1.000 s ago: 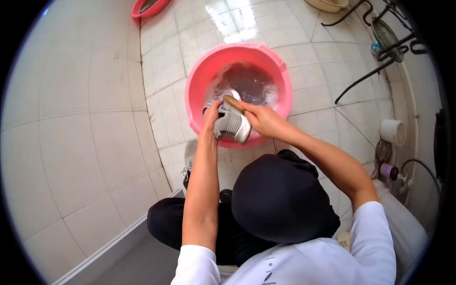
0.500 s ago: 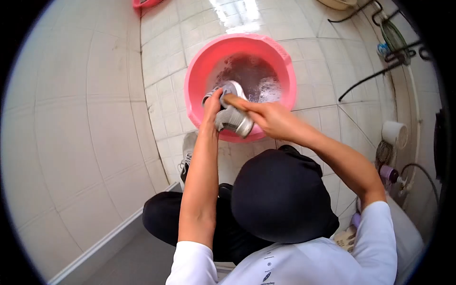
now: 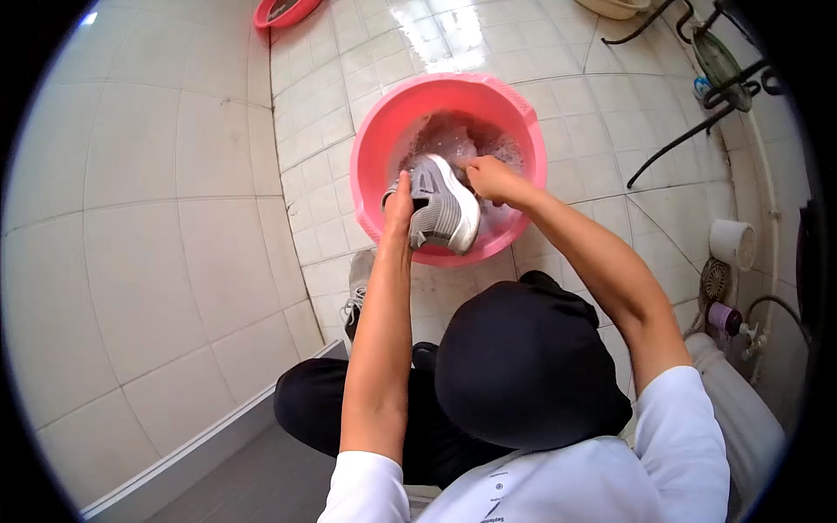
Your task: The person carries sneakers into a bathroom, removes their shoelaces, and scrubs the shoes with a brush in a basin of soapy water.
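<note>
A grey sneaker (image 3: 443, 205) with a white sole is tilted over the near part of a pink basin (image 3: 363, 179). My left hand (image 3: 398, 207) grips the shoe from its left side, thumb along the upper. To the right of the sole, low in the basin, my right hand (image 3: 495, 180) is closed round a wooden-handled brush (image 3: 463, 164); most of the brush is hidden or blurred now. Foamy, murky water (image 3: 443, 135) fills the basin's bottom.
Another grey shoe (image 3: 359, 283) with laces stands on the tiles near my left forearm. A second pink basin (image 3: 288, 12) is at the top left. Along the right are a black metal rack (image 3: 680, 150), a white container (image 3: 732, 243) and a purple bottle (image 3: 724, 318).
My right hand has moved the brush from across the shoe to the right, down toward the water. The sneaker has turned, showing more of its side and white sole.
</note>
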Motion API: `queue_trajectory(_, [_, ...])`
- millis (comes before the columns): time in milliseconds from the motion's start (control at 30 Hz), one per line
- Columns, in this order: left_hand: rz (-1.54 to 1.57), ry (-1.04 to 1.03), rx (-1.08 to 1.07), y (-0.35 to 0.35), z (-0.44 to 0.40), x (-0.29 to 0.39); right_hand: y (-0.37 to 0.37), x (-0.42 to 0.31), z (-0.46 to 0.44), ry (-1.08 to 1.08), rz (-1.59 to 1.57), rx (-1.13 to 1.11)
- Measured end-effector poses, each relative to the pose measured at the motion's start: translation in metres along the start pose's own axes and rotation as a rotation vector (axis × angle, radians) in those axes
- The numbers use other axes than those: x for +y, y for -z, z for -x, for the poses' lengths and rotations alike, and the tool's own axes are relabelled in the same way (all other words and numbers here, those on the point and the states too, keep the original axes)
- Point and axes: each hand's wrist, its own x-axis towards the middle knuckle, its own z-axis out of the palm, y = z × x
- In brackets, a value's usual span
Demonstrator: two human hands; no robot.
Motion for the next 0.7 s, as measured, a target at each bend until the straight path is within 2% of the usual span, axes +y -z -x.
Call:
queue_trajectory(33, [-0.027,-0.006,0.022,0.003,-0.004,-0.005,0.005,-0.016,0.027,-0.027,-0.175,-0.137])
queue_trajectory(100, [-0.064,-0.015,0.075,0.008,-0.025,-0.020,-0.022,0.030,0.030,0.534,-0.193,0.201])
queue_trajectory(167, [-0.083,-0.047,0.092,0.009,-0.034,-0.031,0.011,-0.007,0.092,0.401,-0.070,-0.060])
queue_trajectory(267, [-0.078,-0.088,0.054,0.005,-0.035,-0.029,0.000,-0.004,0.093,0.576,-0.004,0.016])
queue_trajectory(367, [-0.132,-0.112,0.047,0.008,-0.020,-0.020,-0.013,-0.013,0.042,0.438,0.216,-0.057])
queue_trajectory(400, [0.052,-0.032,0.021,-0.002,-0.004,-0.015,-0.013,-0.013,0.025,0.420,0.261,0.003])
queue_trajectory(433, [0.021,-0.017,-0.015,-0.008,-0.003,-0.010,-0.012,-0.010,0.009,0.403,0.313,0.058])
queue_trajectory(533, [-0.075,0.018,-0.032,-0.012,0.012,0.006,-0.007,0.003,-0.021,0.398,0.270,0.033])
queue_trajectory(633, [-0.141,-0.068,-0.004,0.006,-0.014,-0.009,0.014,-0.006,0.039,0.525,0.126,-0.103])
queue_trajectory(667, [-0.273,-0.090,0.096,0.001,-0.006,-0.002,0.020,-0.007,0.062,0.562,0.043,-0.126])
queue_trajectory(700, [-0.242,-0.098,0.126,-0.010,0.019,0.017,0.022,-0.011,0.076,0.556,0.055,-0.138])
